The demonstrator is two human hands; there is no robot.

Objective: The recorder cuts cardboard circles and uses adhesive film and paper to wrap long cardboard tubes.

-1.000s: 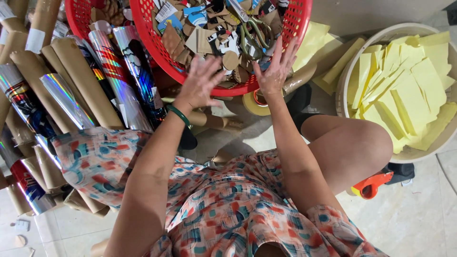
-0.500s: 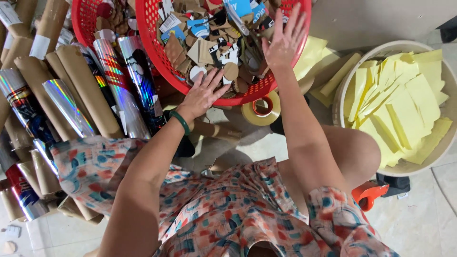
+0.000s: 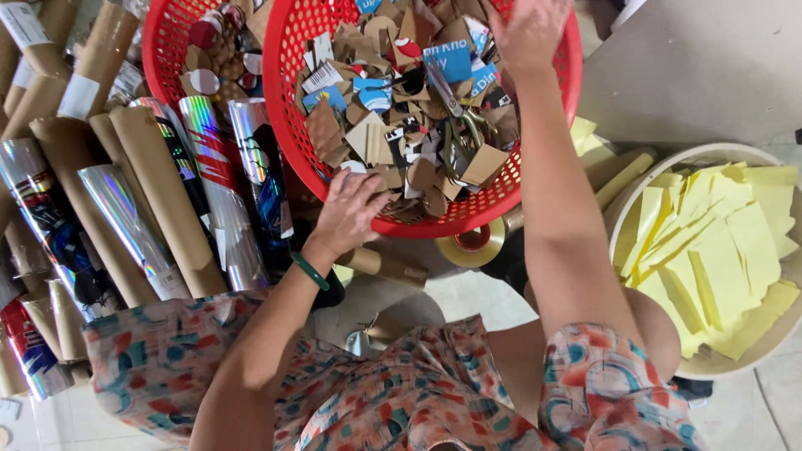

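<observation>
We look down on a big red basket [image 3: 535,205] heaped with cardboard scraps [image 3: 401,142], its near rim tipped toward us; a second red basket [image 3: 167,50] sits behind it on the left. Left of both lies a bank of rolls [image 3: 159,209], brown card and shiny foil, their long axes running near to far. On the right a pale tub [image 3: 635,188] holds yellow sheets [image 3: 718,250]. Below the basket's near rim we see a tape ring [image 3: 472,242] on the floor, and a short card tube [image 3: 380,267] lying left to right beside it. Among the scraps a pair of scissors [image 3: 455,113] points far-left to near-right. Our left hand [image 3: 347,213] rests on the near-left rim, fingers curled over the edge and onto the scraps there, gripping the rim rather than any one piece. Our right hand [image 3: 530,29] is at the far right of the heap, fingers spread and pressed down on the scraps; we cannot tell whether it has hold of anything. The scissors lie just near-left of the right hand, closer to it than to the left.
</observation>
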